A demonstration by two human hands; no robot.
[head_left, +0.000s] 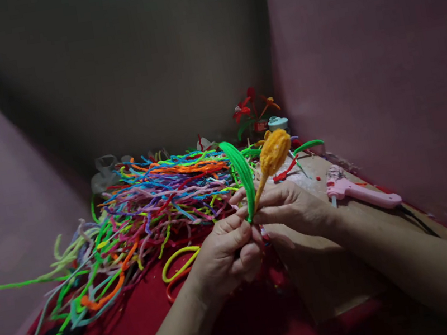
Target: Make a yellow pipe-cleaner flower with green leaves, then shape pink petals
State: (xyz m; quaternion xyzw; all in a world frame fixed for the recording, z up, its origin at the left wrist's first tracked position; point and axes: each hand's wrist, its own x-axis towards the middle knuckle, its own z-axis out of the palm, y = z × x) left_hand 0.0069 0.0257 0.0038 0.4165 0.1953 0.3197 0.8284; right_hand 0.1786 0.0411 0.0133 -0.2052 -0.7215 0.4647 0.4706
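Observation:
My left hand (230, 251) is closed, thumb and fingers pinching the lower end of a green pipe-cleaner leaf (241, 170). The leaf stands upright and its tip curves to the left. Just to its right, my right hand (293, 207) has its fingers pressed on the thin stem of a yellow-orange pipe-cleaner flower bud (275, 152). The stem and the leaf base meet between both hands, where the fingers hide the joint. The bud leans to the right above my right hand.
A big heap of coloured pipe cleaners (168, 190) lies left and behind. At right, a pink glue gun (354, 190) rests on a cardboard sheet (329, 275). Red and orange flowers (242, 109) stand at the back. Yellow and orange loops lie beside my left hand on the red cloth (142, 327).

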